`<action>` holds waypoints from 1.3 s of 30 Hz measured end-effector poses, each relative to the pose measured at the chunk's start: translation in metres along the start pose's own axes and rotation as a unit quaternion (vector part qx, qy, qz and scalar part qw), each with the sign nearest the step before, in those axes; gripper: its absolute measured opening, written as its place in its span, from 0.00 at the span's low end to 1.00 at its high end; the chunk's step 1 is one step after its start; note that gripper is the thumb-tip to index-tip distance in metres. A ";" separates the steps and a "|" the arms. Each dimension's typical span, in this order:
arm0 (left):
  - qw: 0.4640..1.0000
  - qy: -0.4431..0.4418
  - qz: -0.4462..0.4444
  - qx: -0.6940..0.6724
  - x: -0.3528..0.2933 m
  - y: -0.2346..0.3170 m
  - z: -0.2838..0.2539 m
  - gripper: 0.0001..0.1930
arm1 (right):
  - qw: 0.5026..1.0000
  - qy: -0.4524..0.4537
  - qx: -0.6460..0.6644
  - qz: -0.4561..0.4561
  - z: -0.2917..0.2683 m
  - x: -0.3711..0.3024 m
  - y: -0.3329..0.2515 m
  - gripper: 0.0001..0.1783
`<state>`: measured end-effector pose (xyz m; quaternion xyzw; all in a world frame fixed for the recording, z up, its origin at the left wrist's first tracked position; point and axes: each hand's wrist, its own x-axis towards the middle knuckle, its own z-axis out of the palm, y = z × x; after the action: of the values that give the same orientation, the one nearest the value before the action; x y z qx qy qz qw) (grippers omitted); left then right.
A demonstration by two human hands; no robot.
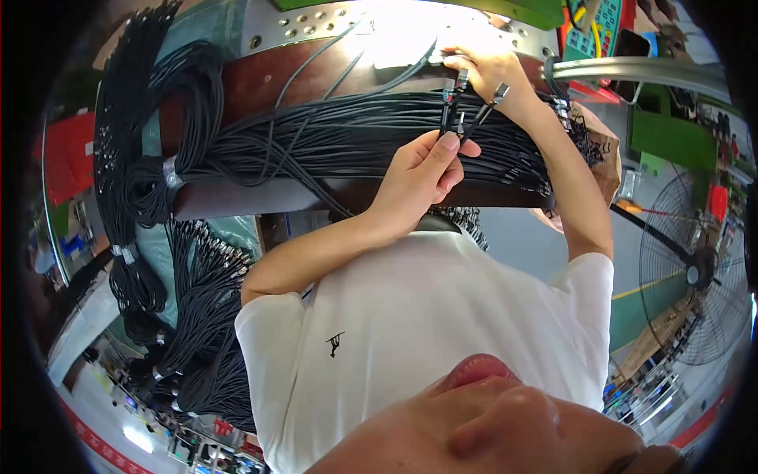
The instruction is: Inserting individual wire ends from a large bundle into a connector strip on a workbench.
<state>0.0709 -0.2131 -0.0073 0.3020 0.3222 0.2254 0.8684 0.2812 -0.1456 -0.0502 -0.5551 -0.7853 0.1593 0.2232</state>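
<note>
Left hand [422, 170]: grip pinched shut on thin black cable ends [466, 126], fingertips just below the metal connectors [458, 83]; the forearm crosses in front of the desk's near edge.
Right hand [489, 67]: fingers closed round the same connector ends at the top; one plug [500, 93] sticks out beside the wrist.
Cable bundle [355, 134]: long black cables laid across the brown desk [260, 79], passing under both hands.
Surroundings: coiled cable hanks [150, 158] at the left (taped in places); more hanging bundles [197, 332] below; a floor fan [695, 272] at the right; a perforated metal plate [316, 24] behind.
Obscured: the white shirt [426, 332] and the wearer's chin hide the lower desk; glare washes out the plate's centre; the rim is dark and bent.
</note>
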 end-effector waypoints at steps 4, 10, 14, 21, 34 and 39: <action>0.999 0.040 0.030 -0.019 -0.007 -0.004 -0.015 0.18 | 0.997 -0.062 0.022 0.028 -0.001 -0.021 -0.013 0.13; 0.996 0.058 0.074 -0.008 0.001 -0.013 -0.023 0.18 | 0.984 0.088 -0.150 -0.027 0.011 -0.021 -0.029 0.07; 0.995 0.069 0.074 -0.025 -0.003 -0.014 -0.024 0.16 | 0.999 0.023 -0.037 0.023 0.004 -0.028 -0.036 0.09; 0.998 0.044 0.030 -0.042 -0.008 -0.009 -0.020 0.19 | 0.951 0.170 -0.179 -0.184 -0.003 -0.025 -0.058 0.14; 0.996 0.076 0.044 0.020 -0.020 0.008 -0.047 0.19 | 0.985 0.147 0.032 -0.085 0.021 -0.016 -0.071 0.14; 0.997 0.037 0.016 -0.069 -0.018 0.010 -0.042 0.19 | 0.993 0.073 -0.016 -0.087 0.016 -0.012 -0.077 0.13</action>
<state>0.0267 -0.2004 -0.0184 0.2378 0.3329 0.2724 0.8709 0.2146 -0.1824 -0.0276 -0.4983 -0.8146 0.0855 0.2843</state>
